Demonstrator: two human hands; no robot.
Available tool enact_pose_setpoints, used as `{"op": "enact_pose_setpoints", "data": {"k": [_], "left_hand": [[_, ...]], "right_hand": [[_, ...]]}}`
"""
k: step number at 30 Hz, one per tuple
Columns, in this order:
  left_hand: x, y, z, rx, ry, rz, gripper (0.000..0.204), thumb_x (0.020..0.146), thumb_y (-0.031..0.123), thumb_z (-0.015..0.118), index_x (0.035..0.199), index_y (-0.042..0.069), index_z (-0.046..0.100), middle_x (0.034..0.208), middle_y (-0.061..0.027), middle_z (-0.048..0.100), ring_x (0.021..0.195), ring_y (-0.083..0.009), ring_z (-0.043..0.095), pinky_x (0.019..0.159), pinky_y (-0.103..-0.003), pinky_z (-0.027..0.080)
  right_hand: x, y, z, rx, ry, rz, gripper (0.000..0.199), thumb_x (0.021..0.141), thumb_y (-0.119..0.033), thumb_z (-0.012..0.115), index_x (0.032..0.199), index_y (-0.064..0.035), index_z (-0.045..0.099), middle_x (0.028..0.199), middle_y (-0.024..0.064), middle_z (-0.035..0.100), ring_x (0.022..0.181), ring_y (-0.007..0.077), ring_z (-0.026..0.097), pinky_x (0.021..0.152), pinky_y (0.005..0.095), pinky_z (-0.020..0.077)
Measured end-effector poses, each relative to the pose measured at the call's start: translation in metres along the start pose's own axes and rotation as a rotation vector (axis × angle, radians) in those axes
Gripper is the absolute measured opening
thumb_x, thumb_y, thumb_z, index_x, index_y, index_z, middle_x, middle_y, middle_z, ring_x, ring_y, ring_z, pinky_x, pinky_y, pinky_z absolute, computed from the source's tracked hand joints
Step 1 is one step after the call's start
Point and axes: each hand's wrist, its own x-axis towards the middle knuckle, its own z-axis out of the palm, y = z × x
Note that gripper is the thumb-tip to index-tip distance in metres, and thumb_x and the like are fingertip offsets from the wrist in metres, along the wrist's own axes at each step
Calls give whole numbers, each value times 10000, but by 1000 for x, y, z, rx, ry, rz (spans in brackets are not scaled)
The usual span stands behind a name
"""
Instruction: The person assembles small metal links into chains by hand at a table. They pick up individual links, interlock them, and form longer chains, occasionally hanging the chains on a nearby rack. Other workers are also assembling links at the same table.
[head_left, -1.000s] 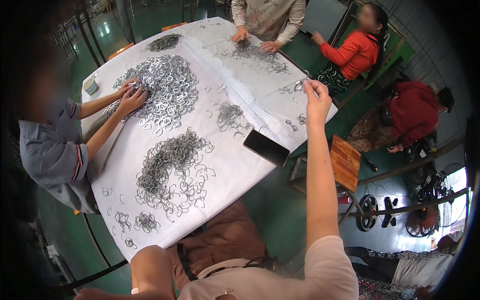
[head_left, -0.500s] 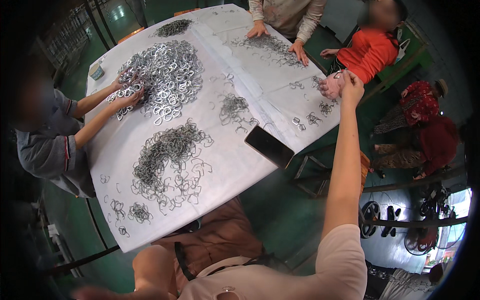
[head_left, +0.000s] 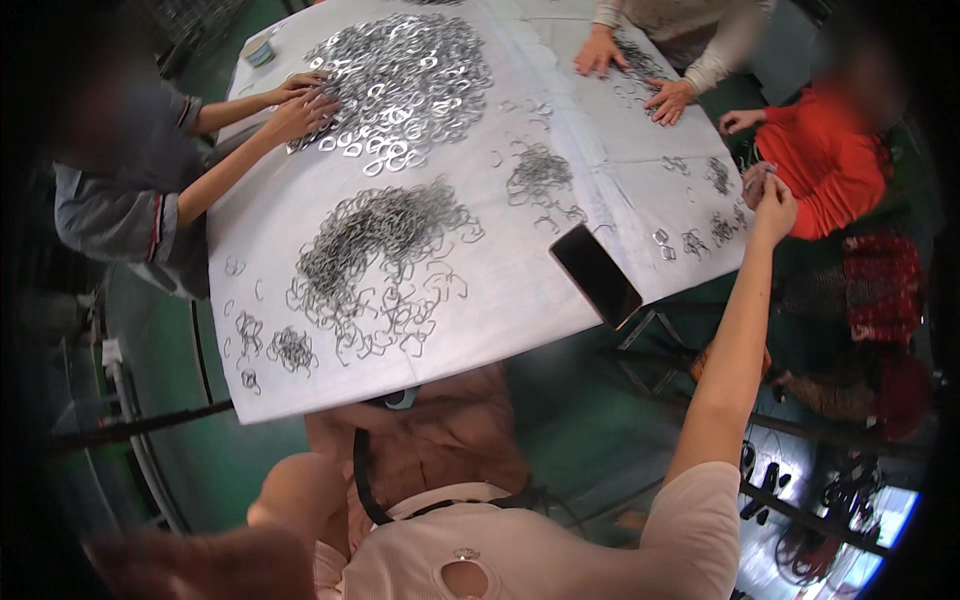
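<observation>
At the 3 o'clock edge of a white-covered desk [head_left: 510, 305], a worker's right hand [head_left: 776, 212] extends at the end of a long forearm, its fingers drawn together beside the hand [head_left: 755, 187] of a red-sleeved co-worker [head_left: 826, 160]. Whether the fingers grasp a piece cannot be told; the meeting point is too small and blurred. Clusters of bent wire [head_left: 721, 230] lie just to the 9 o'clock side of that hand, near 2 silver links [head_left: 663, 245].

The worker's left hand [head_left: 190, 562] hangs off the desk at 7 o'clock, too blurred to show whether its fingers are released or clenched.

On the desk, a dark phone [head_left: 596, 276] rests at 4 o'clock and a large heap of wire pieces [head_left: 350, 240] spreads toward 8 o'clock. At 10 o'clock, a co-worker in grey [head_left: 125, 190] has both hands at the edge of a heap of shiny flat rings [head_left: 420, 80], near a paper cup [head_left: 257, 51]. At 1 o'clock, a co-worker in patterned sleeves [head_left: 715, 62] spreads 2 hands by more wire.
</observation>
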Motion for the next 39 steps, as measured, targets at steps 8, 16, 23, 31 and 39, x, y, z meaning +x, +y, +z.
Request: {"op": "enact_pose_setpoints", "data": {"k": [8, 16, 23, 31, 39], "left_hand": [[-104, -101, -61, -60, 98, -553, 513, 841, 4, 493, 1345, 80, 432, 1413, -136, 404, 1319, -315, 375, 1064, -501, 342], [-274, -242, -35, 423, -565, -879, 396, 951, 184, 457, 1327, 58, 467, 1401, -146, 440, 1369, -310, 317, 1113, -452, 221], [-271, -299, 4, 251, -940, -850, 475, 975, 287, 385, 1399, 74, 394, 1449, -132, 390, 1403, -287, 256, 1147, -465, 119], [-253, -266, 13, -221, -754, -926, 377, 927, 151, 420, 1259, 6, 523, 1295, -181, 532, 1261, -317, 460, 1079, -398, 312], [-235, -306, 34, -81, -650, -778, 345, 928, 157, 415, 1190, -3, 572, 1262, -175, 549, 1280, -326, 438, 1073, -401, 306]], "right_hand": [[-34, -43, 17, -171, 50, -156, 297, 773, -236, 725, 990, -37, 690, 1010, 157, 668, 998, 320, 574, 909, 409, 435], [-283, -225, 89, 447, -912, -577, 340, 805, -143, 676, 1120, -49, 588, 1237, 127, 534, 1170, 317, 502, 980, 405, 416], [-350, -275, 172, 283, -1015, -563, 551, 923, -425, 514, 1323, -48, 471, 1398, 163, 434, 1301, 326, 389, 1102, 420, 269], [-305, -258, 165, 555, -911, -278, 283, 881, -258, 611, 1109, -94, 648, 1229, 133, 586, 1120, 300, 550, 953, 401, 435], [-256, -192, 199, 4, -948, -479, 438, 941, -357, 503, 1257, -58, 553, 1393, 172, 446, 1314, 324, 388, 1093, 467, 276]]}}
